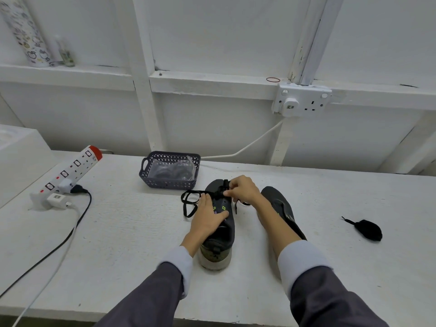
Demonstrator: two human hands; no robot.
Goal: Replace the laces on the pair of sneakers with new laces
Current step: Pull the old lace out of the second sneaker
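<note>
Nearest us, the sneaker stands on the bench with its heel toward us and its toe pointing away, so the eyelet rows lie open to both hands. The left hand lies flat over the tongue and upper, fingers fairly straight, grasping nothing. We take it as pressing the sneaker down so it will not slide when the lace is tugged. Just beyond, the right hand pinches the black lace near the toe-end eyelets, and the slack loops out onto the bench on the left side. We cannot tell whether this lace is being threaded in or drawn out. The second sneaker lies just right of the first, partly hidden behind the right forearm, probably waiting its turn. Well apart to the right lies a black bundle, perhaps a lace already pulled. Farther back, a basket holds a clear bag, which we guess contains the spare laces.
</note>
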